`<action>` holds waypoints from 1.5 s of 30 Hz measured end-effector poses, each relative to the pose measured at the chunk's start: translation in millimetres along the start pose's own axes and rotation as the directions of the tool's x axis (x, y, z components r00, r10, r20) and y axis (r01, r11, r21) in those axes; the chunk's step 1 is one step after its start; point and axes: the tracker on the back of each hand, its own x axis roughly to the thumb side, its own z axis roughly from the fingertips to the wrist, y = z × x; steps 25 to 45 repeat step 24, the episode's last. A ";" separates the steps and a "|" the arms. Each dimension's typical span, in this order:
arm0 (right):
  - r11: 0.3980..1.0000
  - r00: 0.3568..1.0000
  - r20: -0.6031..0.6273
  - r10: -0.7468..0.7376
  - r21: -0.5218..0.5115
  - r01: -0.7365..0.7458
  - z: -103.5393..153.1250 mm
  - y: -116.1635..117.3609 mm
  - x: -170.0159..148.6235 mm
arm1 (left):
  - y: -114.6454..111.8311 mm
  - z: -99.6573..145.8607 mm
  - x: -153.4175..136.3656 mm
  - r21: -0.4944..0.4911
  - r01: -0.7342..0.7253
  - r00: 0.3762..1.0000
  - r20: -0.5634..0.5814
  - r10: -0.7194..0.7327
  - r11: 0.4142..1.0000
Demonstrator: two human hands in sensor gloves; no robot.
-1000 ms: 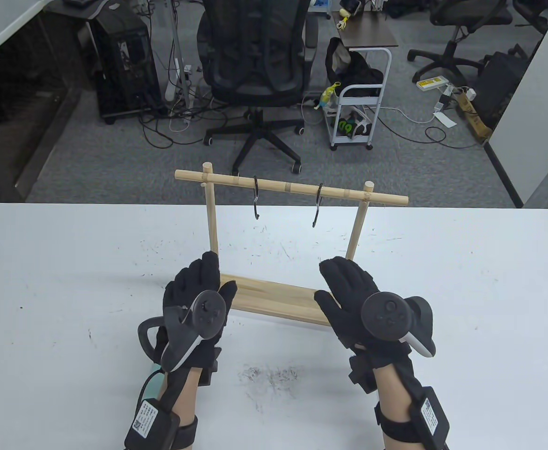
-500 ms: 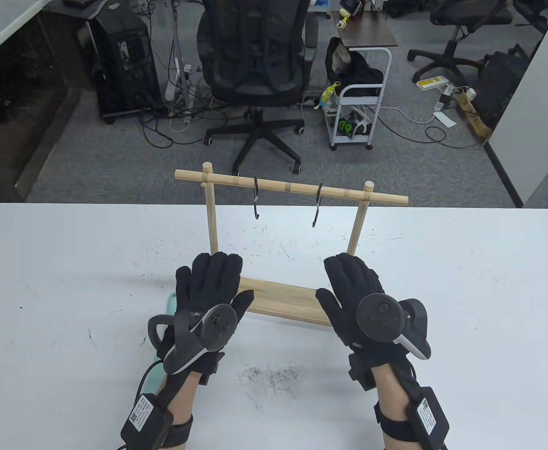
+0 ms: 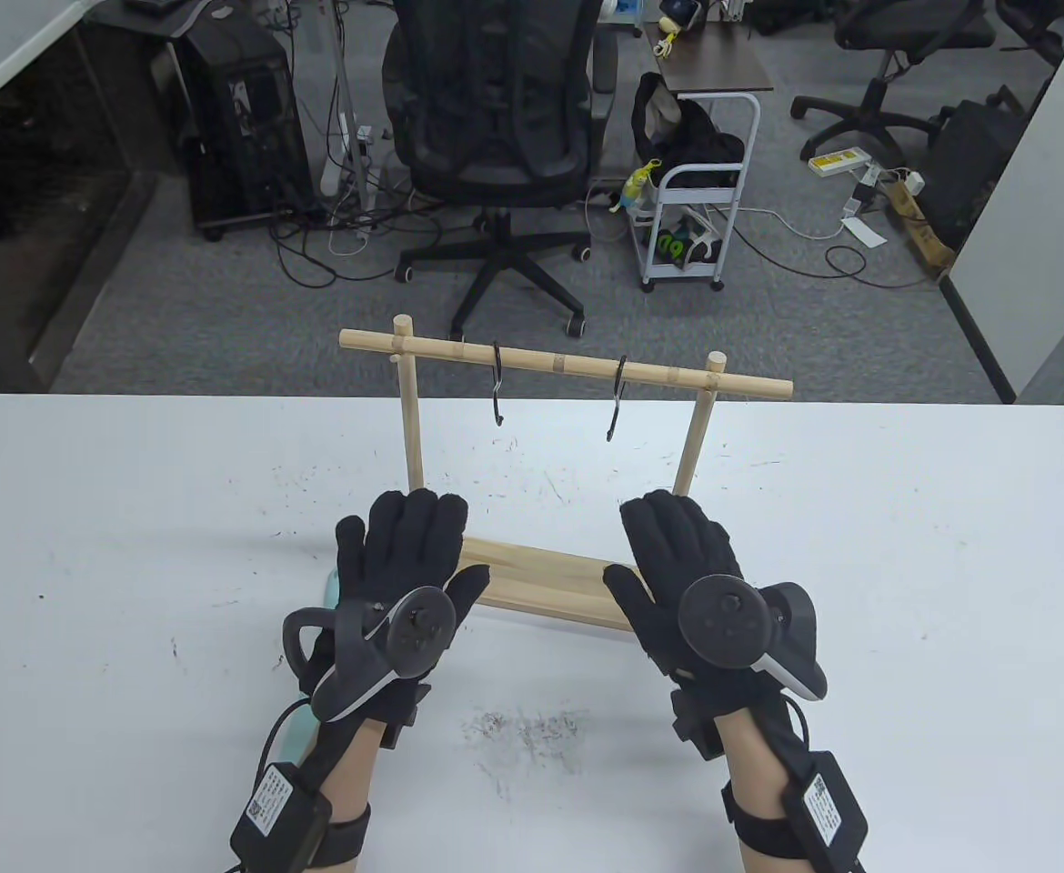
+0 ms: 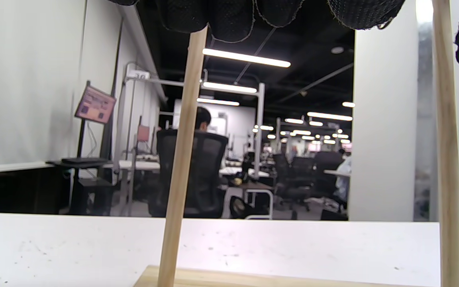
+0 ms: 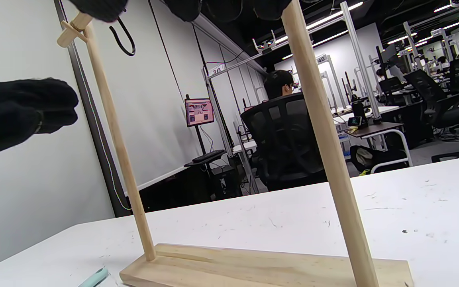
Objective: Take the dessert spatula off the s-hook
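The mint-green dessert spatula [image 3: 294, 732] lies flat on the white table [image 3: 132, 509], mostly hidden under my left hand and wrist; one end shows in the right wrist view [image 5: 94, 278]. Both black S-hooks [image 3: 497, 389] [image 3: 617, 400] hang empty from the wooden rack's bar [image 3: 568, 366]. My left hand [image 3: 409, 541] is open with fingers spread, held over the left end of the rack's base [image 3: 541, 582]. My right hand [image 3: 673, 546] is open and flat over the base's right end. Neither hand holds anything.
The rack's two uprights [image 4: 181, 159] [image 5: 325, 151] stand close in front of my fingers. An office chair [image 3: 496, 118] and a small cart [image 3: 696, 200] stand on the floor beyond the table's far edge.
My left hand has uncurled into an open, spread pose and moved slightly right and forward, uncovering the spatula's end on the table. My right hand has shifted a little left.
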 end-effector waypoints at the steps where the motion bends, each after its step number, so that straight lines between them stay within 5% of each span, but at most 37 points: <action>1: 1.000 1.000 0.002 -0.002 -0.003 0.002 0.2 -0.4 -0.1 | 0.4 0.0 0.0 0.000 -0.003 1.000 0.001 0.003 1.000; 45: 1.000 1.000 0.003 0.003 0.027 -0.003 -1.7 4.5 2.0 | 1.9 0.7 -3.3 0.005 -0.009 1.000 -0.002 0.009 1.000</action>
